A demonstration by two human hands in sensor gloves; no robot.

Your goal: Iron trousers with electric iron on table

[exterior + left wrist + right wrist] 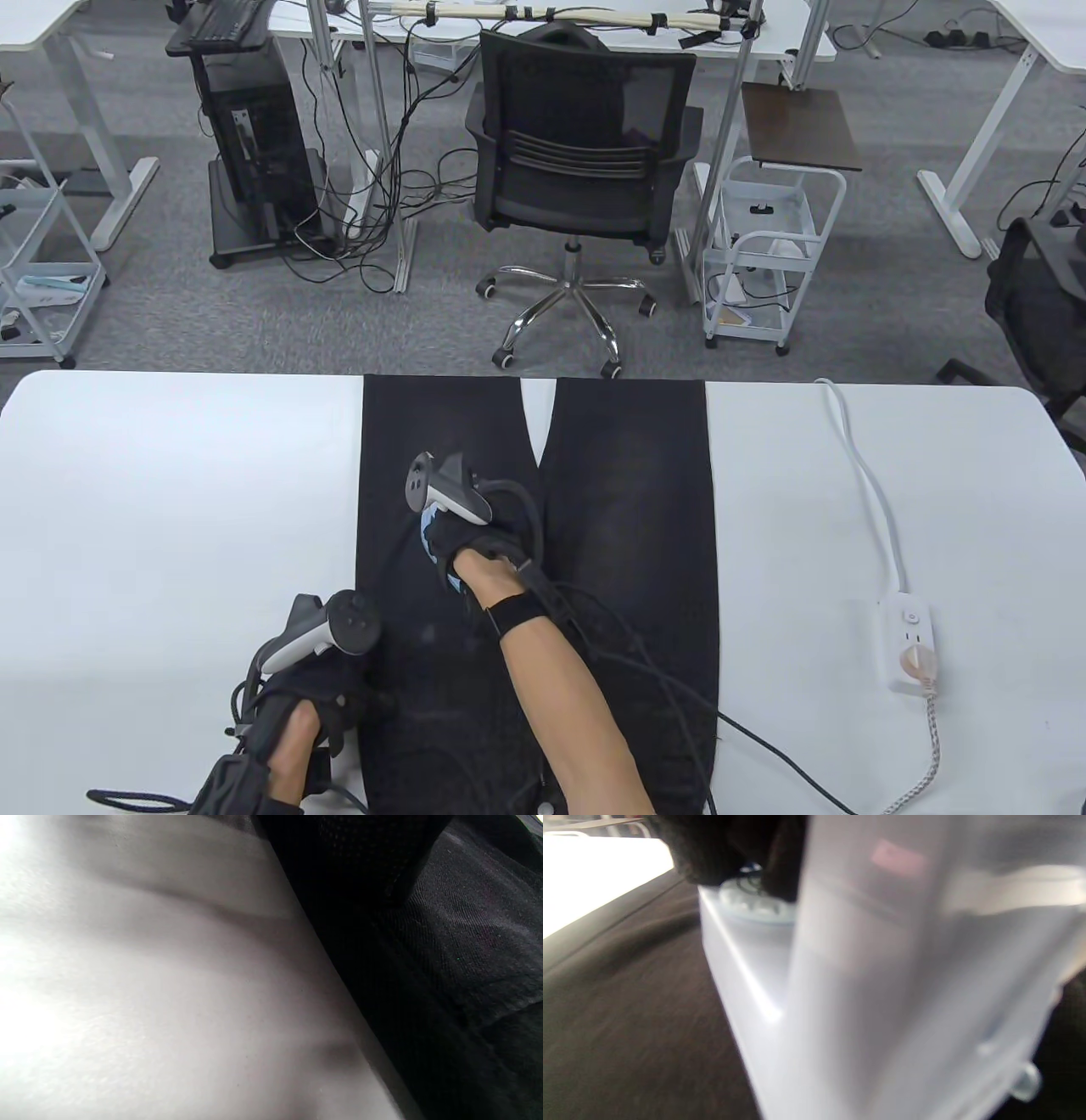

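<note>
We have the right hand (475,543) clenched around the iron (865,993), which sits on the trousers' (628,526) left leg, soleplate down to press the cloth. The left hand (314,705) rests on the fabric edge nearer us, likely pinning it taut; its grip we can't tell. Right of the iron, a power strip (909,645) on the white table (170,509). Beyond it: office chair (581,161), grey carpet.

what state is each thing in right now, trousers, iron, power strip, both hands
trousers: spread flat on the table, legs pointing away
iron: resting on the trousers, under the right hand
power strip: on the table, one plug in
right hand: grips the iron
left hand: rests on the trousers' left edge
</note>
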